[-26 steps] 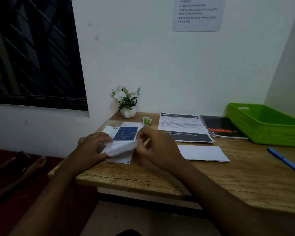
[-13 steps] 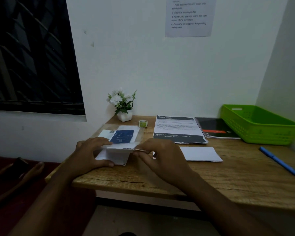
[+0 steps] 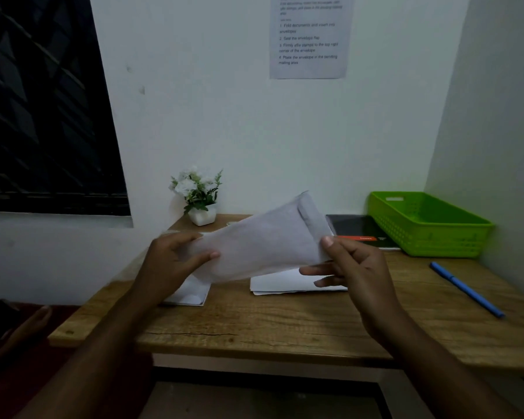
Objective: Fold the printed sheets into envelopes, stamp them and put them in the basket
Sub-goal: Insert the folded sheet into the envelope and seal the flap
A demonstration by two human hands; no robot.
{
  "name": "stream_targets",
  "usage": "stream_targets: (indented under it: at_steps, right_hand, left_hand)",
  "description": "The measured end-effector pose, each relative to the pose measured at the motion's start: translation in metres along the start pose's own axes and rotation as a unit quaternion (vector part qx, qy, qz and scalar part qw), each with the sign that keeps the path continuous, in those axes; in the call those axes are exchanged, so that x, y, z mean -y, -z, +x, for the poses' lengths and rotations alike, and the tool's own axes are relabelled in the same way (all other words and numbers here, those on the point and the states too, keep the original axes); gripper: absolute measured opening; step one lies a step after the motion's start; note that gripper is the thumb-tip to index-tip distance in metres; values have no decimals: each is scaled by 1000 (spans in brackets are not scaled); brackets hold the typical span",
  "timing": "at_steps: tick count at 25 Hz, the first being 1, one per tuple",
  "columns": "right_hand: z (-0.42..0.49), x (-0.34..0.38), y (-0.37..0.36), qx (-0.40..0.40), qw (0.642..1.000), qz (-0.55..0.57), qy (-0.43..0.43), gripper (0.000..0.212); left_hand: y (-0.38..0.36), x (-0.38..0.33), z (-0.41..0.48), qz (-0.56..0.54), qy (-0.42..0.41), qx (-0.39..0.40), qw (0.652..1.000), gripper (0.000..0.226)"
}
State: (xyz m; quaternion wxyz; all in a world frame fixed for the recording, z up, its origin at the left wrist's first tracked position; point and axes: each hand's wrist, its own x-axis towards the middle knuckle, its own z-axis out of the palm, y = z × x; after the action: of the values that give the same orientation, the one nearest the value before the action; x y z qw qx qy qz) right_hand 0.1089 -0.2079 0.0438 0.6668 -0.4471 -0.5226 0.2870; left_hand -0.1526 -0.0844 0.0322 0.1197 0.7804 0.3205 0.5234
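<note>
A white envelope (image 3: 263, 240) hangs tilted above the wooden desk (image 3: 285, 325), its far end raised toward the wall. My left hand (image 3: 176, 264) grips its near left end, and my right hand (image 3: 348, 267) pinches its right edge between thumb and fingers. Under it lie a small stack of white envelopes (image 3: 285, 282) and a folded sheet (image 3: 191, 293). The green basket (image 3: 427, 225) stands at the back right with nothing visible inside. The envelope hides the printed sheets behind it.
A potted white flower (image 3: 198, 195) stands at the back left by the wall. A dark notebook (image 3: 360, 231) lies beside the basket, and a blue pen (image 3: 466, 288) lies on the right. An instruction sheet (image 3: 310, 37) hangs on the wall. Another person's hand (image 3: 28, 325) shows lower left.
Both hands have lifted the envelope off the desk and raised it, tilted, in front of the printed sheets. The camera has tipped slightly downward.
</note>
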Motion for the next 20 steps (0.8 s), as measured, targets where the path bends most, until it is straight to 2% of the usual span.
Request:
stream_targets:
  at_steps: [5, 7, 12, 14, 18, 20]
  right_hand:
    - [8, -6, 33, -20, 999, 12, -25, 17]
    - [15, -12, 44, -36, 999, -7, -18, 18]
    - [40, -34, 57, -55, 991, -120, -18, 43]
    - [51, -43, 57, -46, 984, -167, -39, 50]
    - [75, -59, 59, -35, 979, -185, -75, 44]
    - [85, -60, 58, -29, 985, -137, -102, 39]
  left_hand:
    - [-10, -27, 36, 37, -75, 68, 994, 21]
    - [-14, -30, 48, 35, -72, 107, 991, 21]
    - [-34, -5, 63, 103, -53, 180, 977, 51]
    - [-45, 5, 63, 127, -47, 192, 972, 53]
    - [-60, 12, 66, 161, -35, 196, 967, 59]
    - [-73, 9, 70, 234, -55, 205, 949, 72]
